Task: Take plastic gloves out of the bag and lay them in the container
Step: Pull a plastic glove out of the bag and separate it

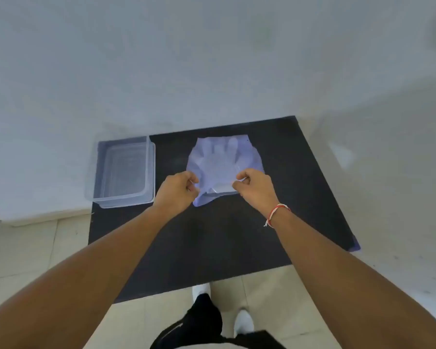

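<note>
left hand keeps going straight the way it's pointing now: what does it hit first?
The left hand points away and slightly right, already pinching the near edge of the bag. Straight on it would likely push into the bag and the gloves inside it; the container lies off to the left, out of line.

A black table (237, 238) carries two things — a clear container (122, 170) and a pale bag (249, 157).

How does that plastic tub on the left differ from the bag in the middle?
The container is a rigid, clear, rectangular box; the bag is soft, crumpled and bluish. The container stands untouched and looks empty; the bag shows a glove inside and both hands pinch its near edge. Both rest on the black mat.
</note>
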